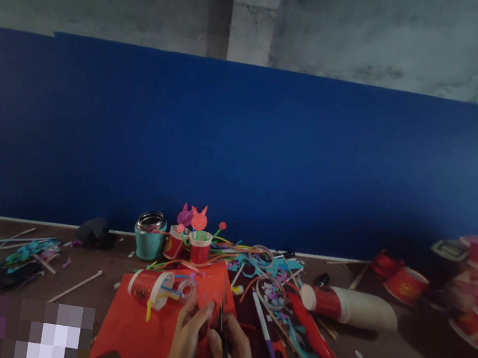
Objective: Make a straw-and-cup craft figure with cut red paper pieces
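Observation:
Near the bottom centre, my left hand [186,340] pinches a piece of red paper [212,283]. Black-handled scissors [225,343] are gripped in my right hand [240,357], with the blades pointing up along the right side of that paper. Both hands are close together above a larger red sheet [133,330] lying on the table. On this sheet a red-and-white paper cup [146,286] lies on its side with pens or straws in its mouth, beside a roll of clear tape [187,289]. Whether the blades touch the paper I cannot tell.
Behind stand a turquoise jar [148,243] and a cup [200,250] bearing a red animal-head cutout [198,221]. Rightward lie a purple-capped marker [263,324], paper scraps and a long cup stack [363,309]. A blue panel [242,156] borders the table's back.

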`<state>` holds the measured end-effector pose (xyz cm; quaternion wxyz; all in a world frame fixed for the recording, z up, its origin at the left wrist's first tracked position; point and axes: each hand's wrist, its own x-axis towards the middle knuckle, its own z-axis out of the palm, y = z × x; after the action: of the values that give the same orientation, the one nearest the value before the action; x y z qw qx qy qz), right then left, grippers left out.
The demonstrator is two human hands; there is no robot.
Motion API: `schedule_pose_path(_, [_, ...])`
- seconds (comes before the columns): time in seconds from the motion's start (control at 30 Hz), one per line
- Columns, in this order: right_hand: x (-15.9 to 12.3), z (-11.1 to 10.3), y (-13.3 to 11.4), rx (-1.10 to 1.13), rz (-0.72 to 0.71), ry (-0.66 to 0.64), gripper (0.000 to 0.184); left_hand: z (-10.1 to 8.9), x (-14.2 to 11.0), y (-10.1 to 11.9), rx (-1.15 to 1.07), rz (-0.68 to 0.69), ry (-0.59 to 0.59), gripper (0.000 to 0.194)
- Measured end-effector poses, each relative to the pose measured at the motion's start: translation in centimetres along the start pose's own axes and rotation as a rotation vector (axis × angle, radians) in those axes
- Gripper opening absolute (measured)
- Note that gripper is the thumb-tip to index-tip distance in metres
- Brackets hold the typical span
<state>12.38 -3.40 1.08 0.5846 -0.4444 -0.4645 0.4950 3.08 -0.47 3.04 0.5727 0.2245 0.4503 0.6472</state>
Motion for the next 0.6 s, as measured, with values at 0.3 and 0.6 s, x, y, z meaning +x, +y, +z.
schedule_pose_path(0.3, [0.3,-0.3,-0.4,-0.040,0.087,-0.081,0.043,-0.4,0.4,-0.5,-0.039,-0.029,0.012,0.032])
schedule_pose_path(0.6, [0.3,0.3,-2.8,-0.036,0.020,-0.230,0.036,-0.6,0.7,-0.6,-0.056,-0.042,0.052,0.040])
